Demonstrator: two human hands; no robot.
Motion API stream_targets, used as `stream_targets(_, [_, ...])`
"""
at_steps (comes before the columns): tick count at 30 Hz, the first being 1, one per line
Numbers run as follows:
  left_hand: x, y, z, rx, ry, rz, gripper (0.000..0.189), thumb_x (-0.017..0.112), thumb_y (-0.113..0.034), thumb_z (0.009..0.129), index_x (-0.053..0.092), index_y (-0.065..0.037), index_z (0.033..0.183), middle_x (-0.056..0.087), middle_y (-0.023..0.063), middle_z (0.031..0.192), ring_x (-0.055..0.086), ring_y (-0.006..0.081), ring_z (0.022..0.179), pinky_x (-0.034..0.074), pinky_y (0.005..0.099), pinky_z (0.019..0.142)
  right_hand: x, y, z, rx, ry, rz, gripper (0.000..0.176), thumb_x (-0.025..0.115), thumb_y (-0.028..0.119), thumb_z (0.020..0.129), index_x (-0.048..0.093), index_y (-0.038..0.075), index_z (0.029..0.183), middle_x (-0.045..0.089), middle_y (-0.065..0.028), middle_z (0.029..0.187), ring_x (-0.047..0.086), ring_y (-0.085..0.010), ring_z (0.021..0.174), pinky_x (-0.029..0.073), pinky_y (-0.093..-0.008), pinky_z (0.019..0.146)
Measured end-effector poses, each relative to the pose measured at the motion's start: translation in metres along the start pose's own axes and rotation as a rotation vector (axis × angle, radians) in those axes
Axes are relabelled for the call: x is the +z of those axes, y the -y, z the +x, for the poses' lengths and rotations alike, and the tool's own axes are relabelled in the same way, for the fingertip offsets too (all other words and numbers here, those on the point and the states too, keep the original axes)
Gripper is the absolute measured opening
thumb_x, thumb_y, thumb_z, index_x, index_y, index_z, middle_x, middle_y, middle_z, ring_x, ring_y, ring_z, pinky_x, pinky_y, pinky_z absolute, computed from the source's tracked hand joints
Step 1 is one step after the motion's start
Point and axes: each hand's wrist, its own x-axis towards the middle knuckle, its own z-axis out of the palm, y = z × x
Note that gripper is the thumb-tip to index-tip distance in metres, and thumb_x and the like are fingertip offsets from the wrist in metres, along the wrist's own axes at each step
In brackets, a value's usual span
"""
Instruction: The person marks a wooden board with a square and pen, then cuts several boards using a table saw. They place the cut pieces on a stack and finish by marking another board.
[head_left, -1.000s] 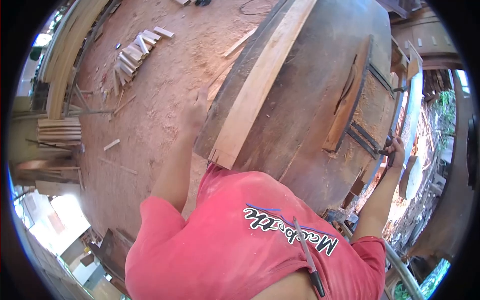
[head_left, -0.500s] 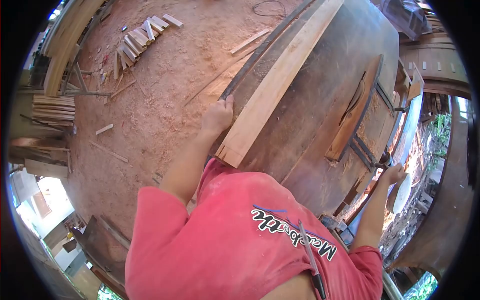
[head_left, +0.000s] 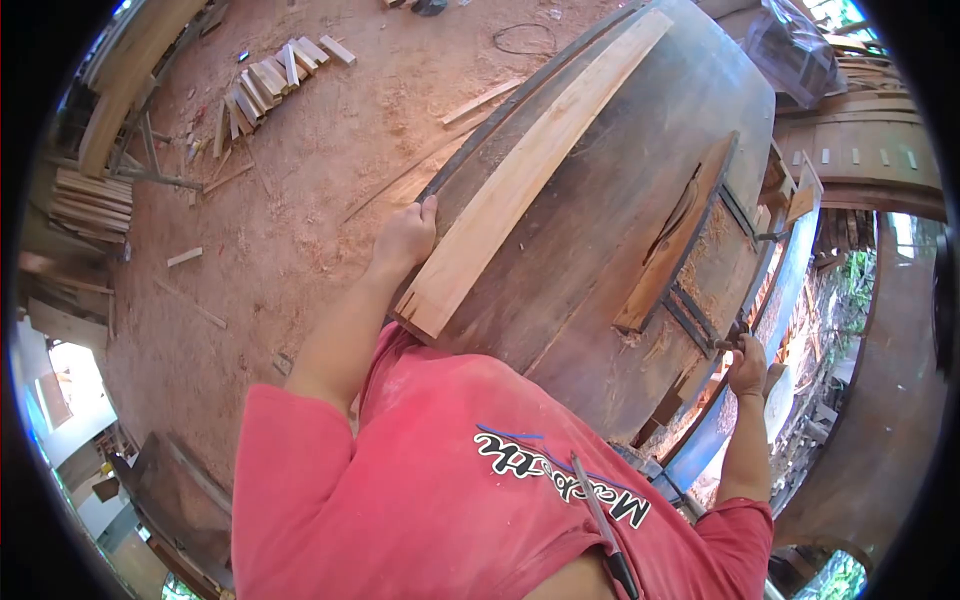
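A long pale wooden plank (head_left: 535, 180) lies lengthwise on the brown, dusty table (head_left: 560, 270) in front of me. My left hand (head_left: 405, 235) is closed around the table's dark left edge, just beside the plank's near end. On the far right, my right hand (head_left: 747, 365) is closed at the table's side, with its fingers curled on a dark handle (head_left: 738, 330) that they partly cover. Between the hands, nearer the right one, a wooden fence (head_left: 675, 240) with a curved slot and dark metal bars stands on the table. Wood shavings (head_left: 710, 260) lie beside it.
Short wooden pieces (head_left: 265, 85) lie in a row on the sawdust-covered floor (head_left: 320, 150) to the left. Stacked boards (head_left: 92, 205) stand farther left. A coiled wire (head_left: 525, 38) is on the floor ahead. A curved brown panel (head_left: 840, 420) rises at the right.
The view has shifted, so the table and plank appear farther left. My right hand has turned and closed in on the dark handle. My left hand keeps its grip on the table edge.
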Motion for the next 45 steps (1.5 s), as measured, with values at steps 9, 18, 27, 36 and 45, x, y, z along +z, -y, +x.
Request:
stream_targets(9, [-0.003,-0.006,0.002,0.023,0.014,-0.019,0.065,0.027,-0.048,0.104,0.067,0.002,0.108,0.066,0.0322,0.108,0.062,0.047,0.107,0.047,0.0536,0.096,0.014,0.054,0.025,0.755,-0.031,-0.206,0.053,0.038,0.046,0.103,0.062,-0.001,0.105,0.066,-0.0291,0.103,0.061,-0.0494,0.101,0.045,-0.0553,0.087])
stream_targets(18, [0.007,0.007,0.015,0.067,0.143,-0.173,0.064,0.027,-0.048,0.104,0.066,0.0,0.117,0.065,0.0303,0.116,0.06,0.0438,0.116,0.045,0.051,0.101,-0.013,0.203,0.06,0.774,-1.143,0.078,0.05,0.064,0.032,0.094,0.056,-0.007,0.125,0.065,-0.0232,0.111,0.064,-0.0339,0.103,0.048,-0.0414,0.094])
stream_targets(27, [0.009,0.01,0.024,0.062,0.402,-0.327,0.071,0.025,-0.05,0.103,0.063,0.007,0.119,0.061,0.0317,0.123,0.056,0.045,0.122,0.041,0.0492,0.106,0.104,0.515,0.115,0.913,-0.051,1.205,0.061,0.048,0.045,0.103,0.039,-0.001,0.144,0.055,-0.0182,0.132,0.05,-0.0302,0.126,0.049,-0.0398,0.095])
stream_targets(36, [0.03,0.031,0.03,0.285,0.123,-0.353,0.055,0.037,-0.037,0.101,0.068,0.009,0.103,0.065,0.0301,0.112,0.058,0.0462,0.108,0.042,0.0523,0.098,0.108,0.556,0.125,0.71,-0.095,0.329,0.095,0.067,0.018,0.08,0.01,-0.01,0.151,0.051,-0.0264,0.131,0.055,-0.0388,0.119,0.043,-0.0429,0.104])
stream_targets(45, [0.012,-0.016,-0.034,0.625,-0.131,-0.843,0.033,0.054,-0.02,0.099,0.067,0.005,0.083,0.066,0.0168,0.096,0.062,0.0307,0.086,0.047,0.0392,0.075,0.024,0.488,-0.082,0.727,-0.149,1.99,0.086,0.071,0.022,0.078,0.032,-0.001,0.152,0.052,-0.0123,0.139,0.055,-0.0205,0.123,0.046,-0.0332,0.101])
